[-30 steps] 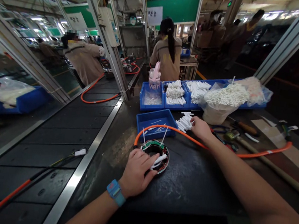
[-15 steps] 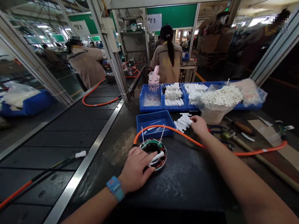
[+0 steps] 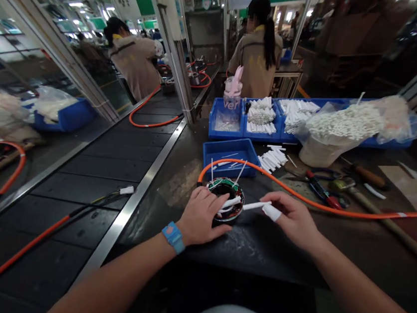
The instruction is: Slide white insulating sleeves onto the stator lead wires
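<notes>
ring (image 3: 234,185) partly behind the left hand (image 3: 202,217)

Right hand (image 3: 292,217) now beside the ring-shaped part (image 3: 225,198), white tube (image 3: 256,205) in its fingers.

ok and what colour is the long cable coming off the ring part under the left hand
Orange, clearest in the head view.

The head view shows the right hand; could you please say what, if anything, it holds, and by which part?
The right hand pinches a white tube by the end farther from the ring.
</notes>
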{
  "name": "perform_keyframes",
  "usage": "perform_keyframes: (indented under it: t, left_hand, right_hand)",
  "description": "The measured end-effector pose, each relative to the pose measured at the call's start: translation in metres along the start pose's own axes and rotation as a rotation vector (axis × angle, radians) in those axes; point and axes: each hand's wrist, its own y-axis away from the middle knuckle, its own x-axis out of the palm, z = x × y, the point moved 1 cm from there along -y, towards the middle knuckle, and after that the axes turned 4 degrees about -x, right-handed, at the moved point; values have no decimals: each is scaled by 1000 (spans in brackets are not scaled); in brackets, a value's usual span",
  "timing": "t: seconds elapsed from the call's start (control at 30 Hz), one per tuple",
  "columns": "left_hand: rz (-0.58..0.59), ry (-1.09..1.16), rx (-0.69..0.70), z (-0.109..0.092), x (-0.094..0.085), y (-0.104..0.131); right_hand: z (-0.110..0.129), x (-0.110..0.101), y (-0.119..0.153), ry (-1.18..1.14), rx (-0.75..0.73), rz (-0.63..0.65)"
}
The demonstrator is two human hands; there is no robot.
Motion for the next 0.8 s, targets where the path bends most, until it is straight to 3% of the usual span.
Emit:
perform_keyframes:
  t: [0.23, 0.33, 0.47, 0.57, 0.7, 0.8]
  left_hand:
    - [-11, -64, -41, -3, 4, -1]
    - [-12, -76, -39, -3, 4, -1]
    - [-8, -110, -65, -6, 5, -2]
    - [-1, -132, -83, -8, 5, -3]
    - [24, -126, -93, -9, 4, -3]
    - [45, -116, -91, -9, 3, -4]
  right_hand:
    - [9, 13, -4, 137, -73, 59]
    - [13, 16, -13, 124, -78, 154]
    - [16, 26, -25, -29, 23, 332]
    - [18, 35, -21, -6, -48, 426]
    - [20, 42, 5, 191, -294, 361]
    - [19, 42, 14, 225, -339, 278]
